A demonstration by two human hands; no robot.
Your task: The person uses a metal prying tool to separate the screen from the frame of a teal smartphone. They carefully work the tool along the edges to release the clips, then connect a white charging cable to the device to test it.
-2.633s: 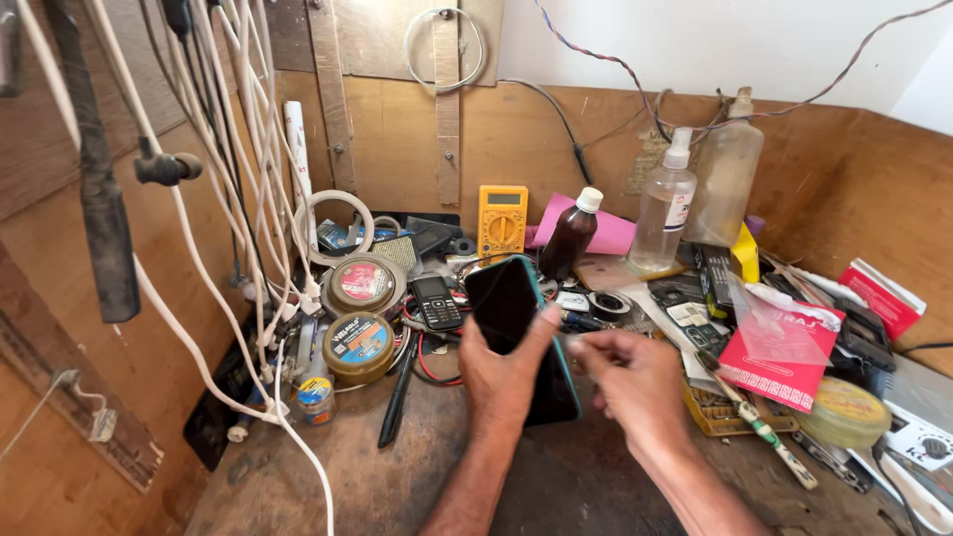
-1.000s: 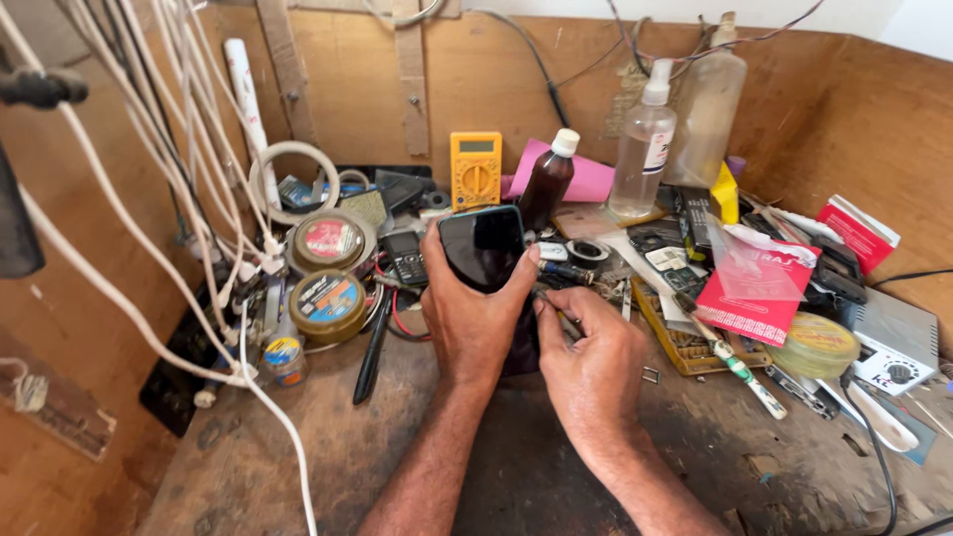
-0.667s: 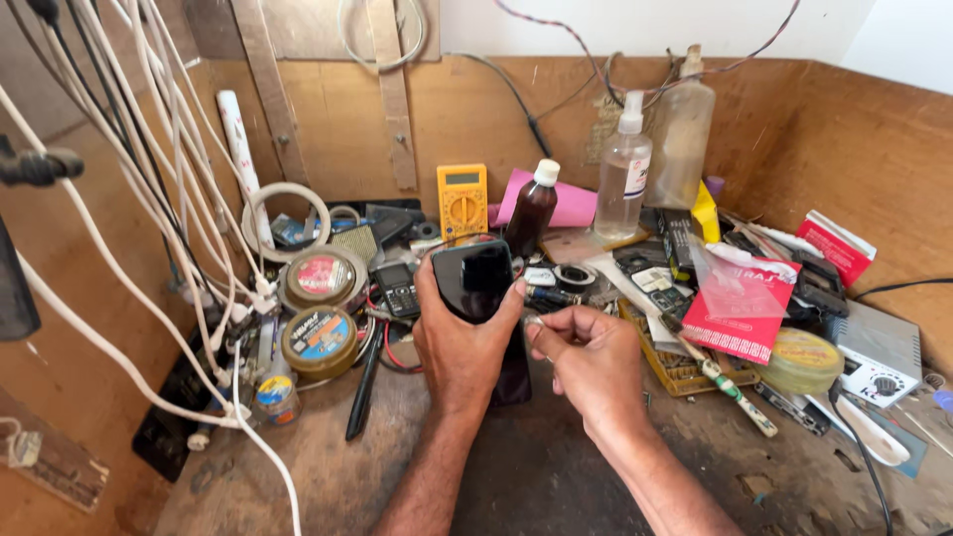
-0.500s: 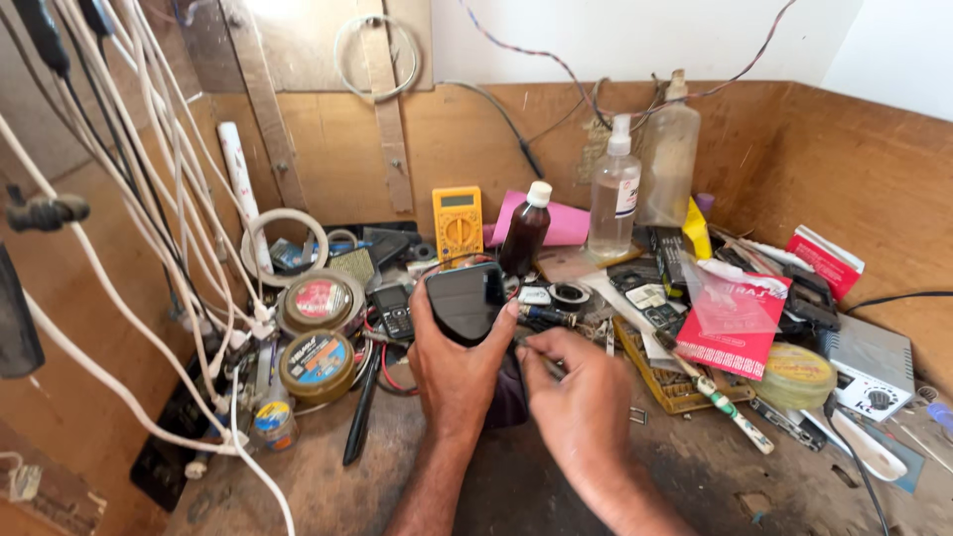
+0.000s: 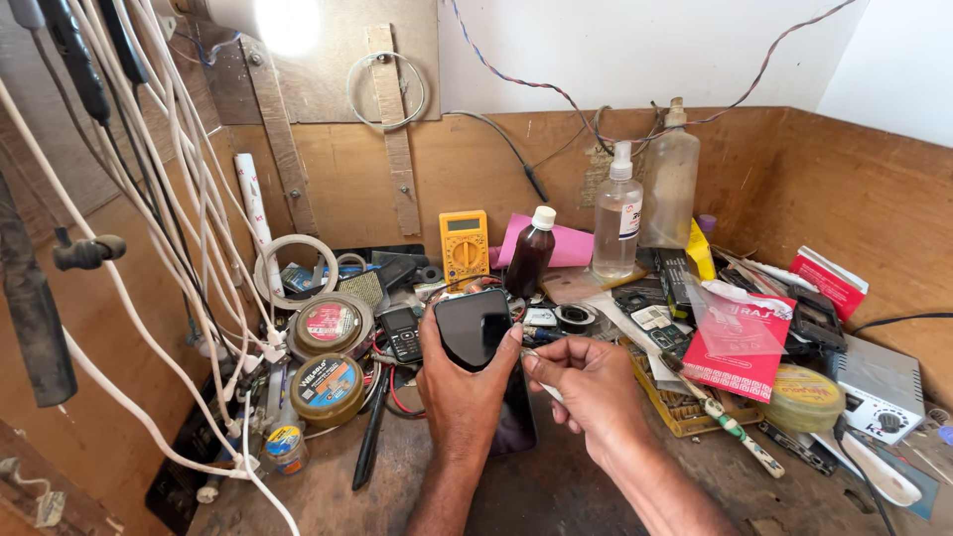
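Observation:
My left hand (image 5: 467, 392) holds a black smartphone (image 5: 472, 328) upright over the bench, its dark glossy screen facing me and my thumb on its right edge. Beside it, my right hand (image 5: 591, 387) pinches a thin pale tool (image 5: 544, 382) whose tip touches the phone's right side. A second dark phone (image 5: 516, 422) lies flat on the bench under my hands. Just left sits a small black keypad phone (image 5: 402, 335).
A yellow multimeter (image 5: 464, 246), brown bottle (image 5: 529, 254) and clear spray bottle (image 5: 617, 212) stand behind. Round tins (image 5: 328, 387) and hanging white cables (image 5: 189, 248) crowd the left. A red packet (image 5: 740, 342), yellow tray (image 5: 685, 409) and white box (image 5: 874, 387) fill the right.
The view has tilted up and back, showing more wall. My left hand has kept the phone raised; my right hand has closed in on the phone's right edge with the thin tool.

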